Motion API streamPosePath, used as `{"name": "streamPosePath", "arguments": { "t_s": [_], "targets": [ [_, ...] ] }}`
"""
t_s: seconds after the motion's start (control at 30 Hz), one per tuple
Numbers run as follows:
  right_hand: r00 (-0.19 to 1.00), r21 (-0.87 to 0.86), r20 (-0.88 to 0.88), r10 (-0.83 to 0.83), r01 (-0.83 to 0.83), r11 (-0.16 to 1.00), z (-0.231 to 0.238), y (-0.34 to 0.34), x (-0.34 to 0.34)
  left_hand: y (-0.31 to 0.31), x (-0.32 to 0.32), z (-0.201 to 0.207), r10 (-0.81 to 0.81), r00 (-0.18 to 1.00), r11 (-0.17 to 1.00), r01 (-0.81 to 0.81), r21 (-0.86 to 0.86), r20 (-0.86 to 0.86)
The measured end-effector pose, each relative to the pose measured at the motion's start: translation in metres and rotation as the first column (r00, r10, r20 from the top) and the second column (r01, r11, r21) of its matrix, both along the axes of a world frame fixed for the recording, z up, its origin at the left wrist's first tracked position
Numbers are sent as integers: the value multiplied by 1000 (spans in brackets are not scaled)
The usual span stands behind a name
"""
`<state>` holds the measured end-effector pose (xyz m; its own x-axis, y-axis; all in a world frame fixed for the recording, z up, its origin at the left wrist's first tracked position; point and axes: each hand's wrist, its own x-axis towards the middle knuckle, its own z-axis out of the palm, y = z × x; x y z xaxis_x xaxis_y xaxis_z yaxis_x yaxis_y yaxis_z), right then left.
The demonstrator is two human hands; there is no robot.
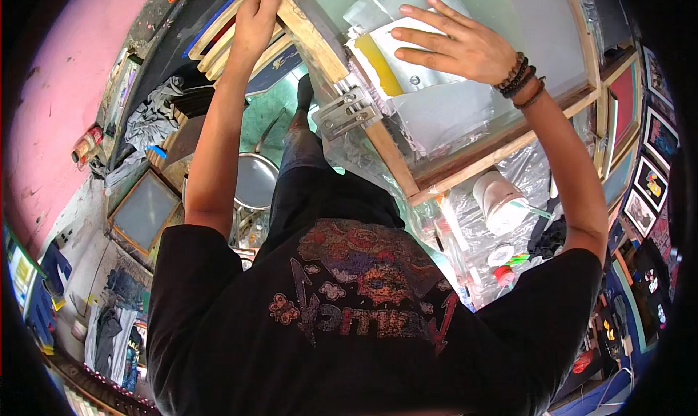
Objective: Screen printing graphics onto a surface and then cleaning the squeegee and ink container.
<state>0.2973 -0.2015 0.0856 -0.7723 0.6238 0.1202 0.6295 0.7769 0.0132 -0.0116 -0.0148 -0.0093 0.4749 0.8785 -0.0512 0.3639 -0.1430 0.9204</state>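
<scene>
My right hand (465,49) is open, its fingers spread flat over a white sheet with a yellow strip (374,65). More white sheets (443,118) show around and beneath that one. They appear within a large wooden screen frame (396,161) with a pale, see-through middle. A metal clamp (347,113) is fixed at the frame's near left rail. Up at the top edge of the head view, my left hand (259,12) has its fingers closed on the frame's left rail. Some of its fingertips are cut off by the picture's edge.
Stacked wooden frames (218,49) stand left of my left arm. Below them are a round metal pan (256,181) and a small grey screen (145,209). A white bucket (500,201) sits on plastic sheeting at right, near a red-capped container (504,274). Framed pictures (651,183) line the right wall.
</scene>
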Motion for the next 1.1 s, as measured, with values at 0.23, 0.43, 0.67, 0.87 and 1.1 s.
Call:
{"name": "streamPosePath", "arguments": {
  "t_s": [0.23,0.43,0.67,0.87,1.1],
  "targets": [
    [996,-1,-29,84,-84,996,-12,21,1,2,0,-8,-17,998,1000,16,20,54],
    [997,-33,-73,37,-40,999,-28,16,-6,1,0,-5,-30,998,999,31,-9,60],
    [997,-66,-71,-36,31,997,-36,11,-14,3,-1,-11,-35,999,999,34,28,28],
    [996,-130,-65,-62,53,990,-16,16,-22,2,-2,-9,3,999,999,-4,33,41],
    [997,-147,-26,-76,71,987,15,21,-38,1,-2,-10,-18,998,999,16,36,53]
  ]
}}
